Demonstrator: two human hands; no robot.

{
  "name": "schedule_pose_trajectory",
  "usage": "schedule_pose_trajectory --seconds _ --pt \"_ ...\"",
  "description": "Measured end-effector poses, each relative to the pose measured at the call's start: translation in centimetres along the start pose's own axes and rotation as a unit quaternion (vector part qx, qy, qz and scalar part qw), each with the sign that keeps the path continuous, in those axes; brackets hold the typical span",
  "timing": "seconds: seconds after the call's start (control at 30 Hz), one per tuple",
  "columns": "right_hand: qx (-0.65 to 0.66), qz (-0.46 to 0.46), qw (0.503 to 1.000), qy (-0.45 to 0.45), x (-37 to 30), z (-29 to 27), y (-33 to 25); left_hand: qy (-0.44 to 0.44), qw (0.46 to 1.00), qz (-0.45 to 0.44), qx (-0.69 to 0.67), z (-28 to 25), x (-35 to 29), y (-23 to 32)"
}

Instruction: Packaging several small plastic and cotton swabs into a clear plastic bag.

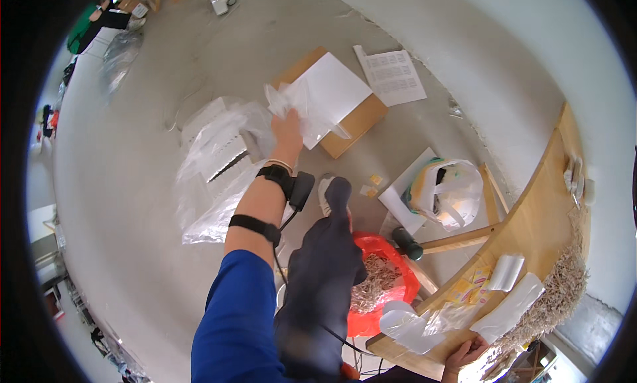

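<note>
My left hand (286,127) reaches far forward, its fingers closed on a crumpled clear plastic bag (298,99). The bag lies partly over a white sheet on a brown cardboard box (358,125) on the floor. Left of that hand, a large clear plastic sheet (199,197) is draped around white flat pieces with a row of slots along one edge. My right hand (466,354) rests at the near edge of the curved wooden table (531,220), fingers loosely bent and apart. Beside it lies a clear plastic sleeve (507,310); nothing shows in its grip.
A red bag (368,324) of shredded paper stands by my leg. More shredded paper (561,287) and yellow packets (468,287) lie on the table. A filled white plastic bag (458,190), a dark bottle (406,243) and a printed sheet (395,77) are on the floor.
</note>
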State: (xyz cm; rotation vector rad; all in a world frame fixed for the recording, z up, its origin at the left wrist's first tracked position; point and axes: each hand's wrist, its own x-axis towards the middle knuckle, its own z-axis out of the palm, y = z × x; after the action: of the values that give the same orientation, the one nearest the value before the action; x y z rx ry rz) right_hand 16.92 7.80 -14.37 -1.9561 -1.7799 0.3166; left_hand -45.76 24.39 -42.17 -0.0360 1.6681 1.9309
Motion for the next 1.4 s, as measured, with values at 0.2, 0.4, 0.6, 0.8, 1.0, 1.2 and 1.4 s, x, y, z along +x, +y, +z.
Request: schedule_pose_trajectory --seconds 0.2,0.4,0.6,0.8,1.0,1.2,1.4 --pt "0.003 -0.017 0.999 0.028 0.4 -0.5 0.8 0.148 0.977 0.148 0.037 -7.5 -2.9 11.9" --pt "0.042 -0.063 0.997 0.016 0.3 1.7 3.4 0.125 0.636 0.444 0.619 -27.7 -5.2 14.9" --pt "0.044 -0.053 0.997 0.021 0.8 1.4 3.2 -0.235 0.689 0.123 0.675 -30.6 -10.0 8.3" --pt "0.029 -0.081 0.996 0.018 0.7 2.1 2.8 -0.162 0.685 0.052 0.709 -29.4 -9.3 10.4" --pt "0.039 -0.084 0.995 0.028 0.3 1.8 2.1 0.099 0.76 0.07 0.638 -29.1 -8.3 11.8" --pt "0.015 -0.113 0.992 0.062 1.0 2.0 -1.0 -0.162 0.679 0.089 0.711 -32.7 -6.6 9.3" --pt "0.042 -0.069 0.995 0.063 1.1 1.2 -1.0 -0.277 0.691 0.172 0.645 -18.8 -10.7 11.8"
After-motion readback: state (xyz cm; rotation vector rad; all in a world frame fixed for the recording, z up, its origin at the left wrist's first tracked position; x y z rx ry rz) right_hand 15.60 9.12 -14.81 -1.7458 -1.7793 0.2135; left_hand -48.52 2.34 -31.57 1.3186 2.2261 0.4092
